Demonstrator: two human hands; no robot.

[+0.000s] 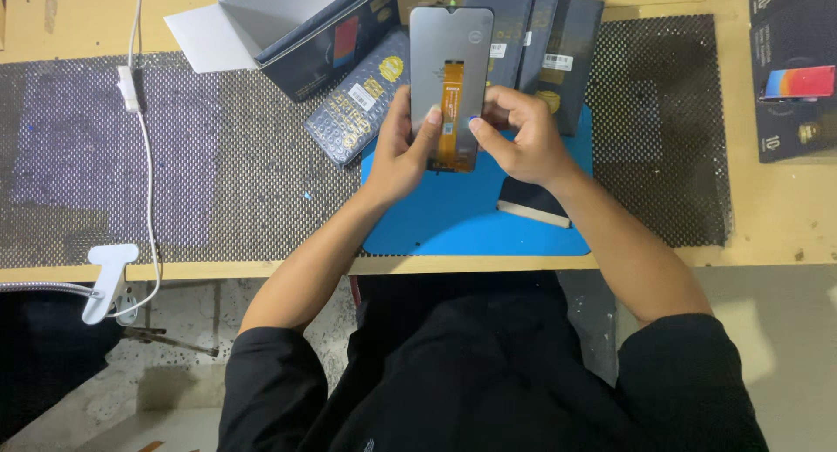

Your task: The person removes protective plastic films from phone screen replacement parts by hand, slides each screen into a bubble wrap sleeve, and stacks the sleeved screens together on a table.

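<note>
A: While the left hand [399, 151] grips the phone screen [450, 64] by its left edge, upright above the blue mat [453, 217], where do the fingers close?

B: Both close on it; the right hand [521, 134] pinches the orange ribbon cable [452, 112] lightly. Best practice, judging from this: support the edges, avoid creasing the ribbon, keep the glass clear of the boxes [349, 60].

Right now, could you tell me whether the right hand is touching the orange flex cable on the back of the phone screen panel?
Touching. The head view shows the right hand with its thumb tip pressed on the orange flex cable of the phone screen panel, which the left hand grips.
</note>
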